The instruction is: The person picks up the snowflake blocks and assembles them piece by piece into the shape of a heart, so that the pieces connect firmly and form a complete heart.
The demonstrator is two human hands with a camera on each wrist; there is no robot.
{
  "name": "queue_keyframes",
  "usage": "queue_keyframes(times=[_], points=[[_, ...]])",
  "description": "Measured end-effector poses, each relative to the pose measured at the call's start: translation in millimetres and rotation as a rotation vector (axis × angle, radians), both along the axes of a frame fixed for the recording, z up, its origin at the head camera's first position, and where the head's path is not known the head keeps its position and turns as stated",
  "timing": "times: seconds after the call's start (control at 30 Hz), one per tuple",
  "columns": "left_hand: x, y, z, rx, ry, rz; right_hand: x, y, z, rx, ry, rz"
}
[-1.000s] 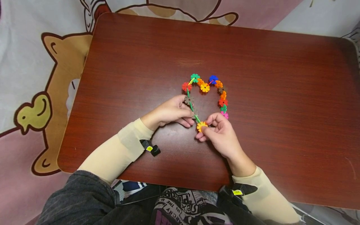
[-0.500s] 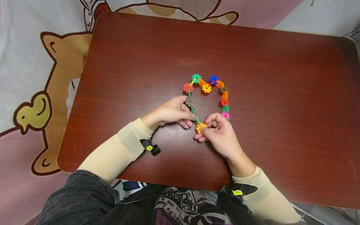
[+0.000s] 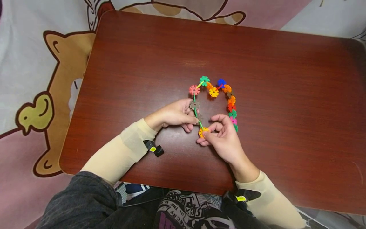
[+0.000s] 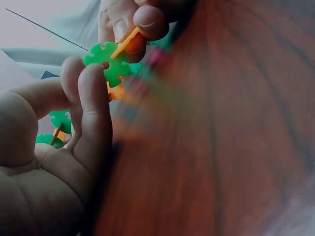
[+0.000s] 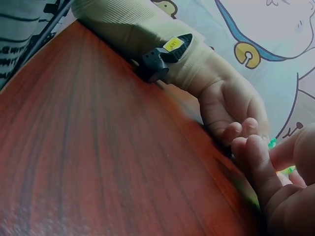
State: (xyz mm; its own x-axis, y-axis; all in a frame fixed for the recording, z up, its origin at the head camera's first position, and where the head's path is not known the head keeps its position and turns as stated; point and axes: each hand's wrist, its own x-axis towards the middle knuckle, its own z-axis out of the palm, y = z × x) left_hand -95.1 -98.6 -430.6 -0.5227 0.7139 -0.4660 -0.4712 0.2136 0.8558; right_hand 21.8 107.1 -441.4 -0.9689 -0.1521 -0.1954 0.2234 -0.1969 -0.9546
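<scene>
A chain of colourful notched snowflake discs (image 3: 194, 90) lies in an open heart-like curve in the head view. My left hand (image 3: 180, 114) pinches its left side between thumb and fingers, close below a grey-brown disc (image 3: 194, 104). At the chain's lower tip, my right hand (image 3: 224, 136) holds a yellow-orange disc (image 3: 202, 131) by its edge, thumb on top. The left wrist view has this disc (image 4: 124, 44) slotted into a green disc (image 4: 100, 55) at the left fingertips. The chain's right side ends in a green disc (image 3: 235, 128), beside my right hand and apart from the yellow-orange one.
The chain is over a reddish-brown wooden table (image 3: 137, 63) with rounded corners. A cartoon-printed cloth (image 3: 28, 73) hangs beyond its left and far edges. Black wrist cameras (image 3: 154, 148) sit on both sleeved forearms.
The chain's right side has shifted right and toward me, its green end disc now showing past my right hand. My right index finger has lifted away from the yellow-orange disc.
</scene>
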Motion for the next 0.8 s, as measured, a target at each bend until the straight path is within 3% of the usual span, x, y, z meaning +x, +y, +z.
queue_keyframes(times=[0.27, 0.5, 0.6, 0.8], points=[[-1.8, -3.2, 1.2, -0.020, 0.051, -0.077, 0.7, 1.0, 1.8, 0.000, -0.058, 0.007], [1.1, -9.7, -0.2, -0.016, 0.060, -0.091, 3.4, -3.6, 0.1, -0.030, -0.093, -0.020], [1.5, -8.5, -1.1, 0.014, 0.044, -0.052, 3.5, -3.0, 0.1, -0.025, -0.073, -0.077], [2.7, -1.1, -4.2, 0.112, -0.062, 0.120, -1.8, 0.7, 2.5, 0.003, -0.055, -0.171]])
